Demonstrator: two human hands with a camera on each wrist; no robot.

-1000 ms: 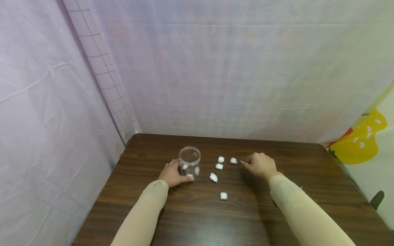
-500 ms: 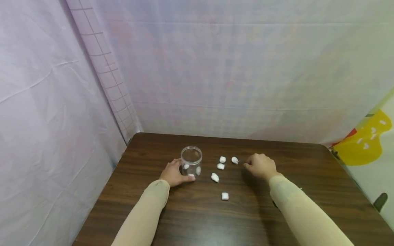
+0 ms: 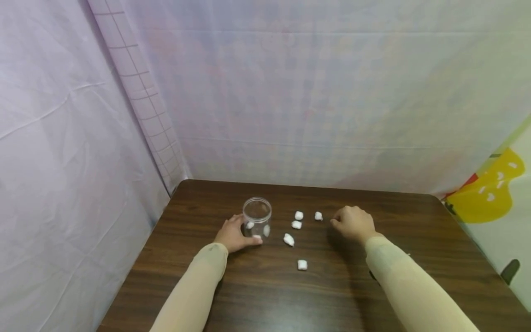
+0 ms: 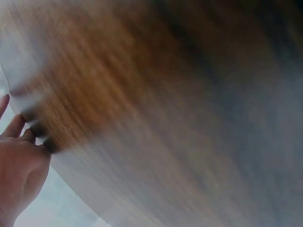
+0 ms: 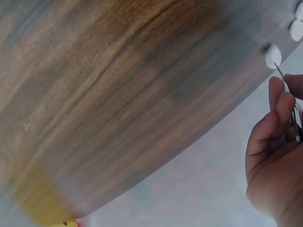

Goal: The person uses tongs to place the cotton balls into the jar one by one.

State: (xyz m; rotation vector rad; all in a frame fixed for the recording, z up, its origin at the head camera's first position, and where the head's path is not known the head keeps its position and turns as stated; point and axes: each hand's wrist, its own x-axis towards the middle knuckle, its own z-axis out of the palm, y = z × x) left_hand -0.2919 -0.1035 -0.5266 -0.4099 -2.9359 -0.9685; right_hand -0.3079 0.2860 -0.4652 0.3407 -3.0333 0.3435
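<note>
In the head view my left hand point(image 3: 233, 235) holds a clear jar point(image 3: 257, 212) by its near left side, thumb in front. A few white cotton balls point(image 3: 266, 230) show through the jar's wall. My right hand point(image 3: 353, 223) grips thin metal tweezers point(image 5: 280, 71), best seen in the right wrist view. Their tip is at a cotton ball point(image 5: 273, 56); whether it is pinched I cannot tell. That same cotton ball point(image 3: 318, 216) lies just left of my right hand in the head view. The left wrist view shows only part of my left hand point(image 4: 23, 165), without the jar.
More cotton balls lie between the hands: two close together, the upper cotton ball point(image 3: 299, 215) and the lower cotton ball point(image 3: 296, 225), then a longer cotton ball point(image 3: 288, 240) and a nearer cotton ball point(image 3: 302, 265). The brown wooden table point(image 3: 257, 295) meets a pale curtain point(image 3: 311, 115) behind.
The cotton ball at the tweezers has turned and shifted slightly right. My right hand has barely moved; my left hand stays at the jar.
</note>
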